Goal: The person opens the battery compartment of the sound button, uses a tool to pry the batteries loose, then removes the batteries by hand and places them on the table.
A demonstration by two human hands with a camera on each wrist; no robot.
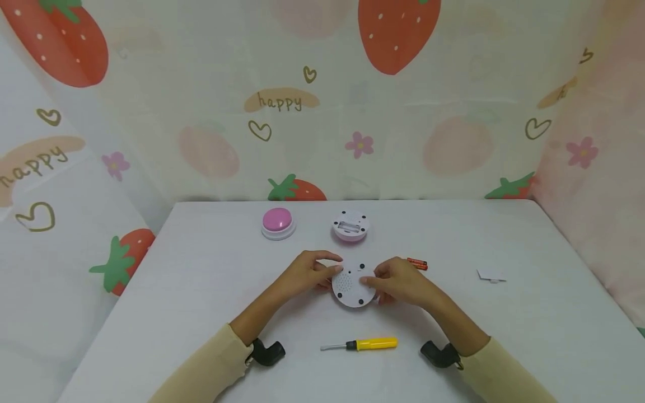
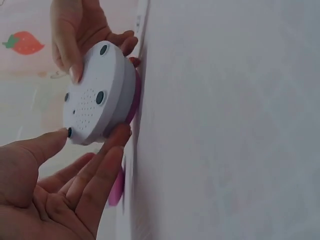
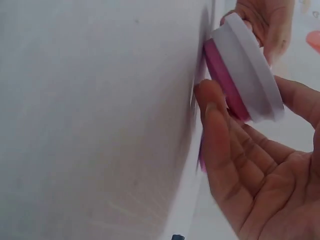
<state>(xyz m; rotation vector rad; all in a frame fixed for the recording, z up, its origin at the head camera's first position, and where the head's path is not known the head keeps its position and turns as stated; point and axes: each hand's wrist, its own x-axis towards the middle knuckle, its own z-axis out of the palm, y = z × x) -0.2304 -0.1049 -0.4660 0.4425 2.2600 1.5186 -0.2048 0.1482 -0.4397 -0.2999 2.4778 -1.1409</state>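
Both hands hold a round push-button device (image 1: 347, 291) just over the table, its white underside up and its pink top facing down. The underside has dark round feet and a patch of speaker holes. My left hand (image 1: 314, 271) grips its left edge, thumb at the rim and fingers under the side in the left wrist view. On the right edge, my right hand (image 1: 403, 281) pinches it, thumb on the white underside and fingers curled beneath. In the right wrist view the device's pink part (image 3: 225, 80) tilts over the tabletop.
A yellow-handled screwdriver (image 1: 373, 343) lies in front of the hands. Behind stand a pink button (image 1: 277, 220) and an overturned one (image 1: 350, 225) with its battery slot exposed. Red batteries (image 1: 418, 263) lie beside the right hand, and a small white cover (image 1: 491, 275) farther right.
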